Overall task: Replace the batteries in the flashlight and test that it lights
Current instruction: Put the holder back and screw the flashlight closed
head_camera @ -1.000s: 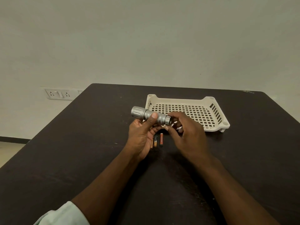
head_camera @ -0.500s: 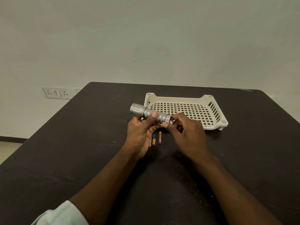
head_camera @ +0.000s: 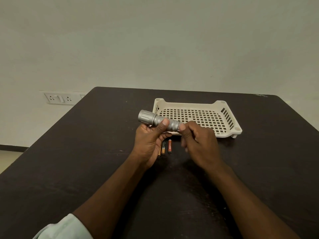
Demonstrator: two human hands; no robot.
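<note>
A silver metal flashlight (head_camera: pixel 156 120) lies level above the dark table, its wide head pointing left. My left hand (head_camera: pixel 151 140) is wrapped around its body from below, thumb across the knurled barrel. My right hand (head_camera: pixel 198 142) pinches the tail end of the flashlight with thumb and fingertips; the tail cap itself is hidden behind those fingers. Below the flashlight, three small batteries lie on the table side by side: an orange one (head_camera: pixel 170 146), a black and gold one (head_camera: pixel 163 148), and a third (head_camera: pixel 159 151) half covered by my left hand.
A cream plastic tray (head_camera: pixel 229 118) with a perforated bottom stands just behind my hands, holding nothing. The dark table (head_camera: pixel 86 152) ends at its back edge near the wall. A wall socket strip (head_camera: pixel 59 98) is at the left, beyond the table.
My right hand's fingers have closed tighter around the flashlight's tail end and turned slightly. The flashlight and left hand have stayed in nearly the same place.
</note>
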